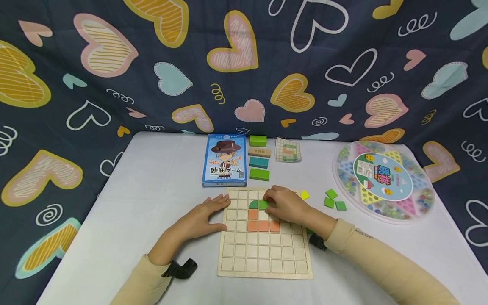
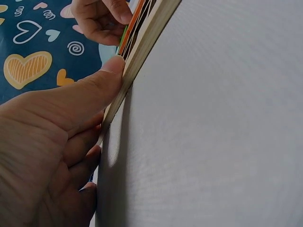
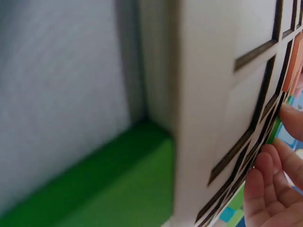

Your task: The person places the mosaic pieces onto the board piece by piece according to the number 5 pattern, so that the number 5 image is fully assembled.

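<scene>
The right hand [image 1: 286, 205] is pinching a green tile [image 1: 262, 205] on the gridded board [image 1: 264, 272] – just beside a rounded green piece [image 1: 253, 205] – while the left hand [image 1: 198, 219], thumb and fingers apart, is touching the board's left edge.

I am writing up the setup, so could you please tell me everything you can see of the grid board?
The grid board is a thin, roughly square panel that looks like pale wood, with rows of recessed square cells whose walls look dark up close. It lies flat on the white table cover. Four visible orange tiles and one dark green, rounded tile sit in its cells; beside the latter, the right hand pinches a light green tile. The left hand rests against the board's left edge.
</scene>
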`<state>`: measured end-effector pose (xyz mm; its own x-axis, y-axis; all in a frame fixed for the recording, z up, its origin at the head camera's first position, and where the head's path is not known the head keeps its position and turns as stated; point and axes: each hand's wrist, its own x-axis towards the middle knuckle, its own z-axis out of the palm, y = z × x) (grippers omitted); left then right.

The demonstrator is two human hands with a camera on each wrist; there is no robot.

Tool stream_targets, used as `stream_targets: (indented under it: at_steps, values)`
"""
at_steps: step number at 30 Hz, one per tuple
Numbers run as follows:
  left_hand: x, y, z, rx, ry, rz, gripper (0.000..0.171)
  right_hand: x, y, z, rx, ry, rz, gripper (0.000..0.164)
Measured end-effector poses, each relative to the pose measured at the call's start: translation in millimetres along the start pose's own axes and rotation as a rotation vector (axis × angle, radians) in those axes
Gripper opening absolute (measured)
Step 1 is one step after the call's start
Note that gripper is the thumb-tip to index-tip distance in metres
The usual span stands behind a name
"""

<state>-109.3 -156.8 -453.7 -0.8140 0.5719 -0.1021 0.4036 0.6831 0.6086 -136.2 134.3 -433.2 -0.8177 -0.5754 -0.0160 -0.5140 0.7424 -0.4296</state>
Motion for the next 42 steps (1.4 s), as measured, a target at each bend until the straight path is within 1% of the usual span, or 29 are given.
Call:
stream_targets:
  at_steps: [3,7,10,16,20,22,26,31,34,36,42]
  values:
    - [-0.8,-0.4,1.4,-0.008,0.001,0.004,0.074,-0.2,1.6,2.1,0.031,-0.006,0.006,0.025]
    - [-2.4,-1.4,5.7,-0.015,0.001,-0.004,0.074,-3.6,5.0,3.7,0.116,-0.019,0.013,0.029]
    - [-3.8,-2.4,9.3,-0.018,-0.004,-0.013,0.075,-10.3,9.6,2.6,0.179,-0.024,0.016,0.033]
    - [-5.6,-3.2,10.8,-0.016,0.003,-0.006,0.074,-33.5,19.9,-11.5,0.281,-0.025,0.035,0.042]
    - [-4.3,-3.2,8.8,-0.011,0.006,0.006,0.074,-53.9,33.2,-24.0,0.330,0.008,0.037,0.044]
    - [-3.5,-2.9,7.5,-0.011,0.004,0.008,0.073,-65.8,40.5,-29.0,0.350,0.027,0.059,0.044]
    - [-2.3,-2.1,5.3,-0.007,0.005,0.005,0.074,-89.9,51.4,-33.9,0.354,0.027,0.120,0.042]
    - [-1.6,-2.0,3.5,0.000,0.003,0.002,0.074,-113.0,55.9,-31.2,0.335,-0.002,0.177,0.043]
    - [-1.0,-2.1,2.6,0.002,0.007,0.006,0.074,-119.8,56.4,-26.8,0.332,-0.006,0.192,0.042]
    - [-0.5,-2.2,2.2,-0.001,0.010,0.009,0.073,-122.3,57.1,-23.7,0.313,-0.002,0.187,0.041]
    - [0.7,-2.2,1.8,-0.002,0.013,0.015,0.073,-124.2,59.8,-17.7,0.196,0.028,0.145,0.034]
